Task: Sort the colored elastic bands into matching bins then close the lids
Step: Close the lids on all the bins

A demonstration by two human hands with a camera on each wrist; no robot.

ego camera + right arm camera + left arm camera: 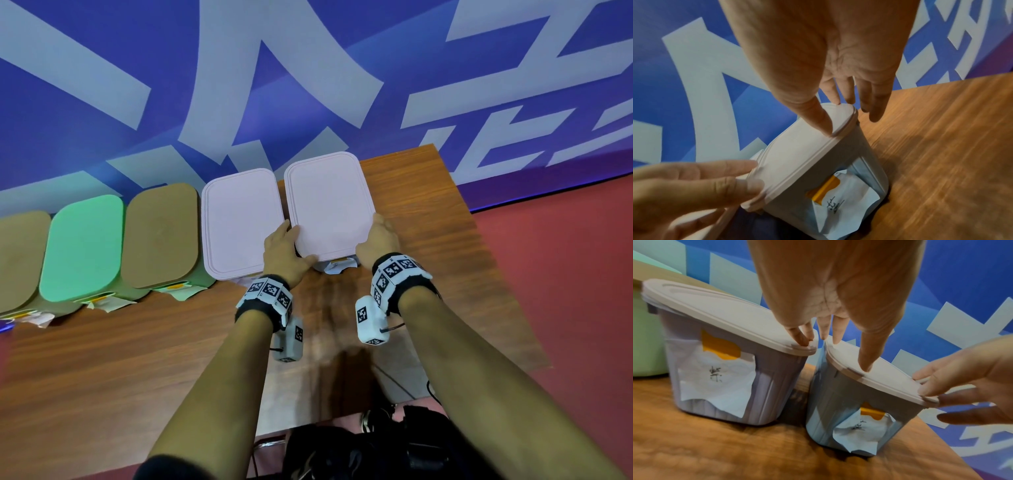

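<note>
From the head view, five bins stand in one row on the wooden counter (428, 212), all five with lids on: two brown, one green lid (82, 246) and two pale pink. The left hand (284, 255) and the right hand (378, 240) hold the near corners of the rightmost pink lid (329, 205). No elastic bands are visible.

In the left wrist view, two pale bins stand side by side, each with one paper label (715, 378) fixed by orange tape. The left fingers (864, 353) are spread apart, the thumb pressing on the right bin's lid (869, 374).

In the right wrist view, one bin (838, 162) shows; the right fingers (873, 100) are spread, straight, the thumb pressing the lid edge.
</note>
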